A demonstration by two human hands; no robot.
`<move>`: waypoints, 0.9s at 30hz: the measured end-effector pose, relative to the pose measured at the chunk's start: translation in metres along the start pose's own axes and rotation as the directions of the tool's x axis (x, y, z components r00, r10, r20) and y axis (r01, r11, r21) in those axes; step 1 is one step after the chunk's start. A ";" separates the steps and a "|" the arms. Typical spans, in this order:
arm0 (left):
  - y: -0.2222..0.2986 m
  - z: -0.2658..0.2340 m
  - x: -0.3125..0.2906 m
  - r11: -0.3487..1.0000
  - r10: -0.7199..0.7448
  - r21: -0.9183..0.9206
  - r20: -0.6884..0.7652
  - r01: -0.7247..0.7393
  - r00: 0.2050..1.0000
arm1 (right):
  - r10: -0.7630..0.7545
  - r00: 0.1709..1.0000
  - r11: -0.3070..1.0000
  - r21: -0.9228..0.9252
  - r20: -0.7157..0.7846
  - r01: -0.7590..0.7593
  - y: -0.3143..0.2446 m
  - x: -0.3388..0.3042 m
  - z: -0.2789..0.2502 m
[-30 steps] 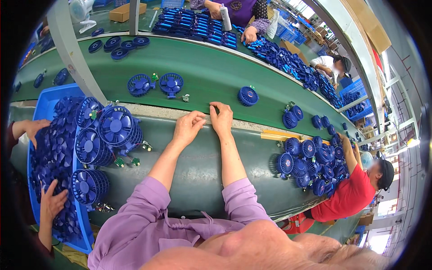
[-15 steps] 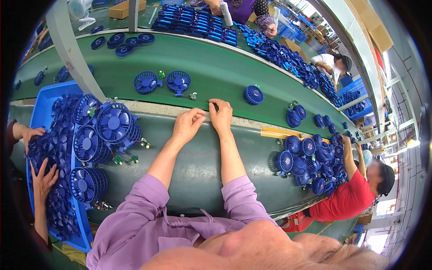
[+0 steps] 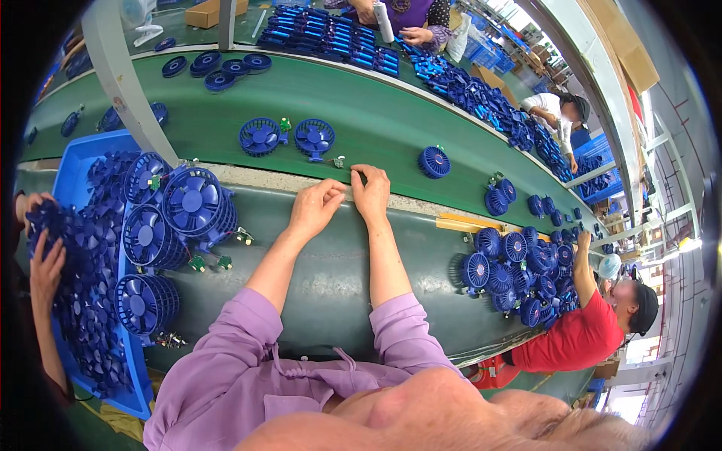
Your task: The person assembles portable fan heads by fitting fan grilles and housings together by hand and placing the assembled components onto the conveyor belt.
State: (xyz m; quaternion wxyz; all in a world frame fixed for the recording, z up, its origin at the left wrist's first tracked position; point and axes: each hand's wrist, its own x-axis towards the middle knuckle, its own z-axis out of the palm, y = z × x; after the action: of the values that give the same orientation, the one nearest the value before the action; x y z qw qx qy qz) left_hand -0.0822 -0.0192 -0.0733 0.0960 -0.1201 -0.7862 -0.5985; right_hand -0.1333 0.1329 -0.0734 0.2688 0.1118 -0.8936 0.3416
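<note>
My left hand (image 3: 316,206) and my right hand (image 3: 371,192) rest side by side at the far edge of the dark green worktable (image 3: 316,289), by the green conveyor belt (image 3: 376,143). Fingers on both are loosely bent with gaps at the thumbs, and I see nothing held. Just beyond them on the belt lie two blue fan housings with blades, one fan (image 3: 314,137) and another fan (image 3: 260,137), each with a small green circuit board on wires. Farther right on the belt sits a round blue fan (image 3: 434,161).
Stacked blue fans (image 3: 193,201) stand left on my table, beside a blue bin (image 3: 139,376) of fan blades, where a co-worker's hands (image 3: 47,270) are. More fans (image 3: 519,263) are piled right, near a person in red (image 3: 575,331). A metal post (image 3: 124,83) rises at the left.
The fans on the belt have shifted right. The co-worker at left now lifts a clump of blades at the bin. My own hands have hardly moved.
</note>
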 end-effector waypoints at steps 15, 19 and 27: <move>0.002 -0.001 0.000 1.000 -0.017 -0.022 0.002 0.017 1.000 | 0.000 1.000 1.000 -0.023 0.017 0.000 -0.001 0.001 0.000; 0.002 -0.001 0.000 0.999 -0.025 -0.021 0.015 0.025 1.000 | 0.007 1.000 1.000 -0.025 0.019 -0.006 0.000 0.001 -0.001; 0.001 -0.004 -0.003 1.000 -0.018 -0.007 0.003 0.018 1.000 | 0.044 0.999 0.998 0.044 -0.012 -0.043 -0.004 0.000 0.001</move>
State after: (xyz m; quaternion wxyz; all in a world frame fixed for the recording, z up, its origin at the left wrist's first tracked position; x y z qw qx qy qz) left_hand -0.0790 -0.0226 -0.0722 0.0890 -0.1143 -0.7852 -0.6021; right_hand -0.1320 0.1293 -0.0715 0.2645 0.0961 -0.8864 0.3676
